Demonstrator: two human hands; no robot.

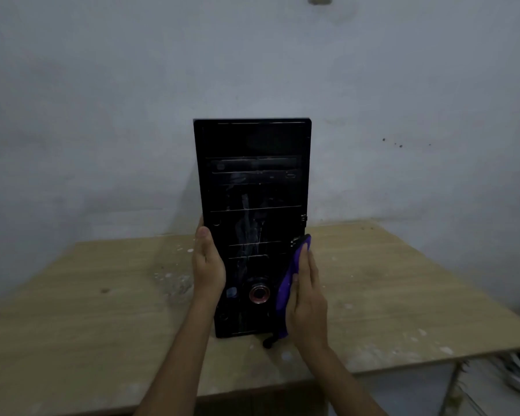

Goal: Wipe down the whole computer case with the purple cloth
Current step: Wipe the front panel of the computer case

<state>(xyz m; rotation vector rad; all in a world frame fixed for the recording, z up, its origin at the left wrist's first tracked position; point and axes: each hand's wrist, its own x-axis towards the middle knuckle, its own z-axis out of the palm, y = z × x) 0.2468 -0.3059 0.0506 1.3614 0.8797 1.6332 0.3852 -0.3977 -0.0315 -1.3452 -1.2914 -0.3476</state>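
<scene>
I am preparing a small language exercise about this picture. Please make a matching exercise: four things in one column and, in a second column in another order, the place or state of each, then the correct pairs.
Column one:
1. computer case
2. purple cloth
3. left hand
4. table

Column two:
A. holds the case's left edge
B. stands upright, front panel streaked
C. pressed against the case's right side by the right hand
D. wooden, speckled with pale spots

Pairs: 1-B, 2-C, 3-A, 4-D
</scene>
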